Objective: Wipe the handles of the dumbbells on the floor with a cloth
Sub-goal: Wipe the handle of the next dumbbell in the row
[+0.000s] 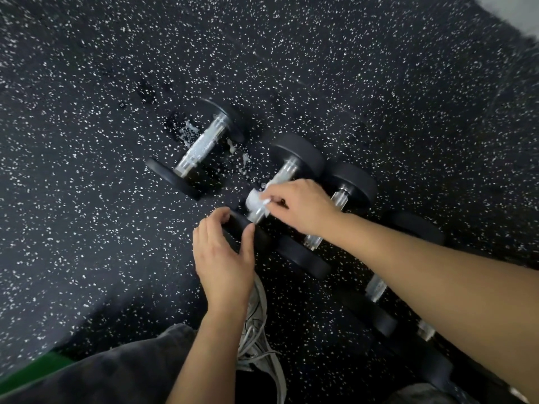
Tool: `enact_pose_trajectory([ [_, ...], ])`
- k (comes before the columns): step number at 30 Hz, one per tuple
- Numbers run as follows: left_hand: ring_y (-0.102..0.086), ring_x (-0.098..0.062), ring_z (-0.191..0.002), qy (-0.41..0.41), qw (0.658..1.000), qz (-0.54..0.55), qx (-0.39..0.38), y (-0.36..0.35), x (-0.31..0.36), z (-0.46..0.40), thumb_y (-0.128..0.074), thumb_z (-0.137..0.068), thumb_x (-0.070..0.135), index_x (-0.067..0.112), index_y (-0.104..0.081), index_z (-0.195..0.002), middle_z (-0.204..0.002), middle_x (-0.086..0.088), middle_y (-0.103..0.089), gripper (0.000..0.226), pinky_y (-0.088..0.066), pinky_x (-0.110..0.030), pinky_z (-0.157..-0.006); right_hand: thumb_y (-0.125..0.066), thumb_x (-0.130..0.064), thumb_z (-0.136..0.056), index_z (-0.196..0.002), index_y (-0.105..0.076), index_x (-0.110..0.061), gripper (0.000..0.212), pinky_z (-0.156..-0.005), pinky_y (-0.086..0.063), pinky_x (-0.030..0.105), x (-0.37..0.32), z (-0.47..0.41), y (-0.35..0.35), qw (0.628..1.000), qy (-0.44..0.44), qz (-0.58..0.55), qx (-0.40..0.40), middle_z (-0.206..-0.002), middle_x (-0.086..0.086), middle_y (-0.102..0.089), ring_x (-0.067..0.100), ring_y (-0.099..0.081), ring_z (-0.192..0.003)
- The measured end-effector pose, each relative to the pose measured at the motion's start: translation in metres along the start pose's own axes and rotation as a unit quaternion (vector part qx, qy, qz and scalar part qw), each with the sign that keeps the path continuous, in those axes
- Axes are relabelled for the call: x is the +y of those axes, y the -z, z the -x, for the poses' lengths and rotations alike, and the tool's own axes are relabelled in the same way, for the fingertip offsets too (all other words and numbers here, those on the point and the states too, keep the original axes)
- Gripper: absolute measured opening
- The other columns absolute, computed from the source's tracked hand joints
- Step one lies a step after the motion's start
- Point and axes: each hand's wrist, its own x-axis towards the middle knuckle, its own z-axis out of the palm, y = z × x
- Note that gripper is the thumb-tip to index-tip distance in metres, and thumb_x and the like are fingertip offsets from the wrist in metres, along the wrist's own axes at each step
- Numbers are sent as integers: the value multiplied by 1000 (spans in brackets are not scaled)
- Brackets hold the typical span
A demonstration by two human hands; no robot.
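The right hand [303, 207] pinches a white cloth [256, 201] against the chrome handle of the second dumbbell [294, 164], grip closed on the cloth. The left hand [223, 255] clasps that dumbbell's near end plate (black rubber). A separate dumbbell [201, 147] lies just beside, on the speckled floor [87, 170].

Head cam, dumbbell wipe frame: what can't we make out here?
- Cloth: mostly covered by the right hand; full size unseen.
- Middle of the third dumbbell's handle: hidden by the right wrist.
- Dumbbells lower right: largely behind the right forearm; count unclear.
- Near weight: partly under the left hand.
- Floor edges: blurred.
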Motion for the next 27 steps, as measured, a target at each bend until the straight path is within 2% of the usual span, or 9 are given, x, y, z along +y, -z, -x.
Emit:
enact_pose_trajectory([
  [1, -46, -3, -106, -5, 1000, 4, 1, 0, 0, 0, -73, -94, 32, 14, -57, -126, -113, 5, -60, 41, -37, -23, -98, -60, -33, -95, -108, -73, -30, 18, -68, -55, 35, -3, 2, -2, 1000, 4, -17, -18, -76, -11, -68, 8, -57, -62],
  [3, -50, -6, -103, -10, 1000, 11, 1, 0, 0, 2, -74, -93, 30, 14, -59, -125, -110, 5, -62, 39, -40, -24, -96, -62, -32, -95, -109, -73, -28, 18, -65, -56, 36, -2, 3, -1, 998, -31, -49, 32, -73, -13, -67, 5, -54, -58],
  [6, -54, -8, -101, -8, 1000, 20, -4, 0, 2, 6, -74, -93, 28, 15, -60, -124, -105, 7, -64, 36, -37, -20, -93, -59, -32, -97, -111, -71, -26, 19, -66, -57, 40, 13, 6, 4, 987, -98, -25, 127, -79, -8, -72, 16, -65, -65],
  [9, -53, -6, -97, -19, 999, 29, -12, -2, 6, 12, -75, -93, 25, 16, -61, -123, -101, 9, -65, 34, -35, -17, -88, -62, -30, -95, -110, -74, -26, 19, -69, -57, 39, 12, 18, 3, 997, -51, -32, 54, -79, -8, -73, 14, -66, -66],
  [11, -53, -7, -94, -27, 999, 32, -23, -3, 8, 15, -76, -92, 24, 19, -61, -121, -97, 11, -66, 33, -35, -19, -84, -64, -31, -94, -109, -75, -28, 20, -68, -55, 33, 3, 28, -1, 998, -18, -54, -14, -70, -12, -67, 6, -57, -59],
  [15, -52, -5, -85, -21, 998, 27, -50, -1, 16, 17, -76, -91, 27, 26, -59, -121, -87, 18, -60, 35, -40, -26, -77, -63, -31, -95, -107, -73, -26, 16, -65, -53, 35, 8, 30, -3, 992, -65, -63, 92, -74, -8, -68, 16, -63, -66],
  [18, -55, -8, -81, -17, 997, 29, -65, -1, 21, 13, -75, -92, 32, 27, -57, -124, -85, 18, -60, 37, -45, -29, -74, -61, -33, -94, -105, -71, -27, 16, -69, -57, 41, 14, 30, 0, 994, -80, -22, 66, -77, -5, -71, 22, -68, -72],
  [21, -60, -10, -79, -8, 995, 31, -93, 3, 34, 5, -73, -93, 39, 32, -54, -122, -81, 16, -63, 35, -51, -36, -71, -68, -35, -91, -104, -74, -29, 15, -73, -56, 35, 2, 37, 5, 995, -65, -82, -5, -75, -8, -71, 14, -64, -67],
  [27, -63, -13, -81, -40, 994, -10, -102, 43, 99, -40, -66, -95, 32, 28, -53, -128, -90, 13, -66, 36, -51, -35, -68, -69, -29, -92, -100, -71, -28, 8, -65, -52, 32, -29, 48, 57, 986, -85, -105, 101, -76, -8, -69, 4, -57, -59],
])
